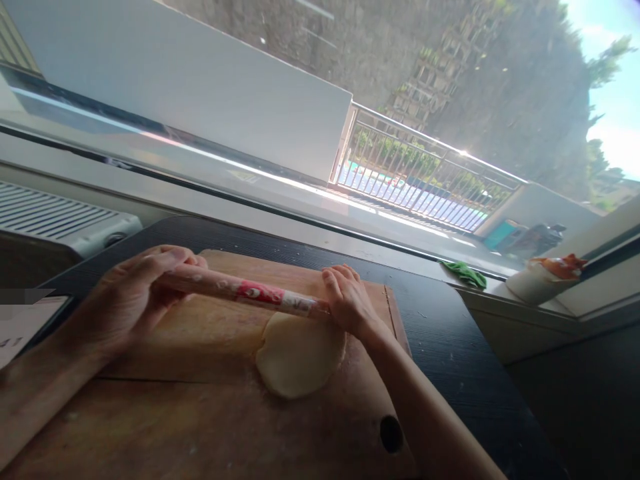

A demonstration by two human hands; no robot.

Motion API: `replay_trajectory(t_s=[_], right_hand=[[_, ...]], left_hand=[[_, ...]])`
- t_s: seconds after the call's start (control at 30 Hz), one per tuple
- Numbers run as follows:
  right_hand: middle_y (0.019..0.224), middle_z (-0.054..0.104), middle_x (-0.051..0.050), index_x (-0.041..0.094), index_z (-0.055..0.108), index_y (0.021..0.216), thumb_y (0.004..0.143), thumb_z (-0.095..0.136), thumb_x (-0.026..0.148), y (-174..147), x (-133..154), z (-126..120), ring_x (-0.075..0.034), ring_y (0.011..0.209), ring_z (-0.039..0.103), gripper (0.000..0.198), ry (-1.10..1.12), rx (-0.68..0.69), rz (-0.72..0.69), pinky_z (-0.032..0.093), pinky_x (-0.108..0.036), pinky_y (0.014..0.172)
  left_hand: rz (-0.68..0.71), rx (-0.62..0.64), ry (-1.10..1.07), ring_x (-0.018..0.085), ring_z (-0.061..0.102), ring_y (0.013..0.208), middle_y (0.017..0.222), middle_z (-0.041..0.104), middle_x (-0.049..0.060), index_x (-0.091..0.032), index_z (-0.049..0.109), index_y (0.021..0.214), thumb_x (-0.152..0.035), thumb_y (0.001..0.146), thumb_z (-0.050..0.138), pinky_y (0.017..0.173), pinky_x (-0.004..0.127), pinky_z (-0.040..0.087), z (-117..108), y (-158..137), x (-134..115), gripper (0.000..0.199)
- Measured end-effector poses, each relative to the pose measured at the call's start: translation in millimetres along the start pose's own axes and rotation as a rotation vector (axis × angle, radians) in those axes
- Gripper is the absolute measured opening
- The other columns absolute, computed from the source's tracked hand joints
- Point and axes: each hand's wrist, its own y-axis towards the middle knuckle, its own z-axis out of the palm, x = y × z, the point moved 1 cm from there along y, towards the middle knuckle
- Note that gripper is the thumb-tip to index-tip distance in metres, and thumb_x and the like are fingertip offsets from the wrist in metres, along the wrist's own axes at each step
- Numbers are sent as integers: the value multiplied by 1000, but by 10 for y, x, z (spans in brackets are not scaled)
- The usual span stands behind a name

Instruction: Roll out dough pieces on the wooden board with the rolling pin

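Note:
A rolling pin (215,283), pinkish-brown and shiny with a red and white printed label, lies slantwise across the view, its right end lower. My left hand (145,287) is closed around its left end, thumb along the top. At the other end, my right hand (347,300) is closed over the tip, fingers pointing away from me. Under the pin's right part a flat, roundish sheet of dough (303,357) rests on a wooden board (200,427); the pin and right hand hide its far edge. Whether the pin presses on the dough, I cannot tell.
The board lies on a black table (450,360) beside a window. A green cloth (464,273) and a white pot (535,283) with something orange on top stand on the sill at right. A radiator (65,220) is at left. The board has a dark hole (391,434).

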Motion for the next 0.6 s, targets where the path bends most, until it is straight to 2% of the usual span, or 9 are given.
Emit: replay_trajectory(t_s=[0.07, 0.13, 0.27, 0.4, 0.5, 0.6], right_hand=[[119, 59, -8, 19, 60, 112, 98, 24, 34, 129, -61, -3, -18, 117, 46, 42, 39, 13, -22, 32, -38, 103], [119, 59, -9, 18, 60, 113, 99, 24, 34, 116, -52, -18, -18, 117, 47, 42, 60, 5, -26, 34, -37, 102], [126, 55, -7, 18, 55, 122, 98, 27, 39, -261, 124, -46, -19, 125, 39, 43, 25, -27, -65, 27, -38, 108], [125, 55, -5, 21, 57, 120, 97, 30, 41, -609, 285, -44, -21, 128, 35, 41, -25, -67, -57, 26, -38, 109], [122, 57, -5, 22, 57, 119, 97, 29, 40, -543, 259, -22, -21, 124, 39, 41, -30, -86, -34, 25, -38, 108], [125, 55, -6, 21, 53, 125, 97, 27, 42, -249, 121, 1, -22, 123, 40, 44, 8, -61, 34, 28, -39, 106]], left_hand=[[-29, 27, -114, 9, 50, 69, 79, 56, -4, -19, 57, 78, -42, 79, 55, 54, 17, 43, -14, 0, 14, 23], [-51, 20, -199, 9, 50, 69, 81, 58, -3, -19, 60, 83, -38, 75, 61, 53, 17, 42, -21, 0, 24, 21], [-12, -39, -300, 10, 52, 68, 82, 61, -4, -23, 61, 94, -34, 72, 66, 50, 18, 41, -28, 23, 45, 26], [1, -38, -316, 10, 53, 72, 83, 62, -4, -25, 60, 99, -34, 74, 65, 49, 17, 40, -47, 52, 83, 27], [-7, -43, -284, 10, 53, 74, 79, 60, -5, -24, 60, 100, -33, 75, 65, 52, 16, 41, -60, 46, 86, 27], [-14, -47, -250, 9, 52, 72, 77, 58, -5, -23, 60, 101, -33, 76, 64, 52, 14, 41, -53, 24, 64, 27]])
